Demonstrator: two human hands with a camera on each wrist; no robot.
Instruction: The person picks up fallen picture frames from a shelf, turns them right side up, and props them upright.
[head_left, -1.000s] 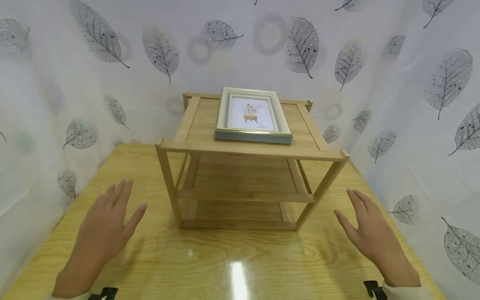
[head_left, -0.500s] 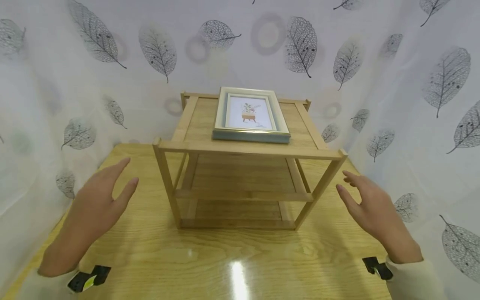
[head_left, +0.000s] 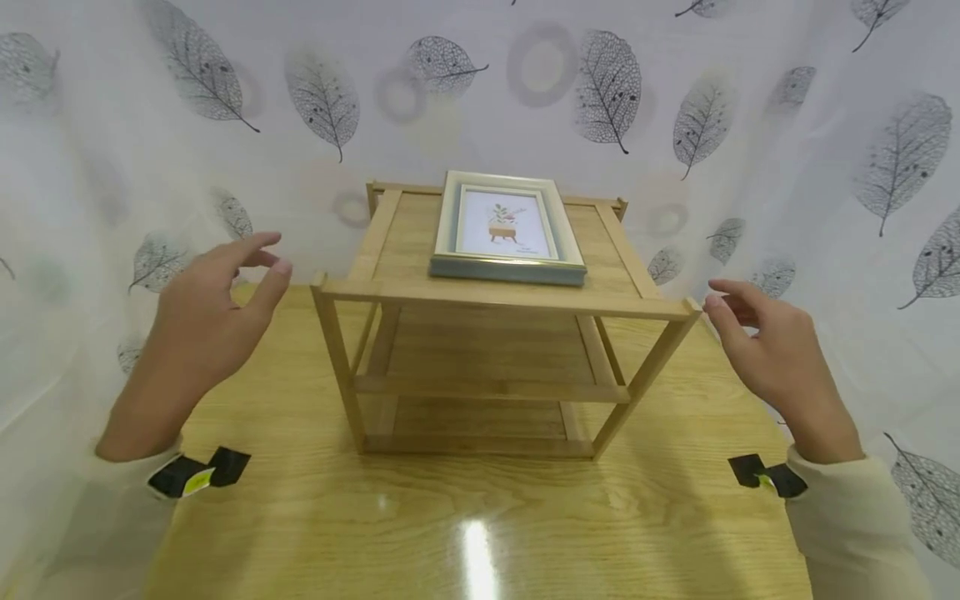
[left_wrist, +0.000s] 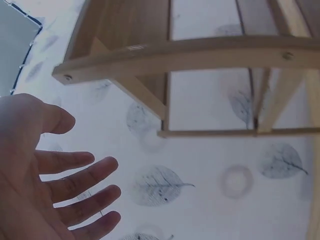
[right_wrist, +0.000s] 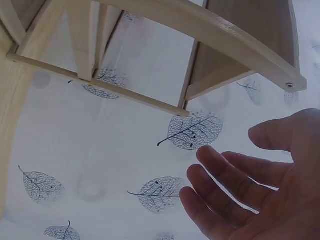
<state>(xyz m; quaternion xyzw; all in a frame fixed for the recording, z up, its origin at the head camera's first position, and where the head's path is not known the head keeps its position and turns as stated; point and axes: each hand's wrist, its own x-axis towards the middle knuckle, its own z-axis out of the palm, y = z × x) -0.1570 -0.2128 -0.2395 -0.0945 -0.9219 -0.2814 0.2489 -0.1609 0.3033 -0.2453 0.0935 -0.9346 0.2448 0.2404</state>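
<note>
A pale-framed picture (head_left: pixel 507 229) of a potted plant lies flat on the top of a small wooden shelf rack (head_left: pixel 495 292), which stands on the wooden table (head_left: pixel 465 508). My left hand (head_left: pixel 213 312) hovers in the air to the left of the rack's top front corner, fingers loosely spread, holding nothing. My right hand (head_left: pixel 757 350) hovers just right of the rack's top right corner, also empty. In the left wrist view the left hand (left_wrist: pixel 55 187) is below the rack's rail (left_wrist: pixel 175 55). In the right wrist view the right hand (right_wrist: pixel 250 187) is below the rack (right_wrist: pixel 210 35).
White curtains printed with grey leaves (head_left: pixel 607 87) close in the table on the back and both sides. The rack's two lower shelves (head_left: pixel 487 383) hold nothing. Black wrist-camera straps (head_left: pixel 197 472) show at both sleeves.
Both hands have risen from just above the table to the height of the rack's top and moved closer to its upper front corners. The rack and picture have not moved.
</note>
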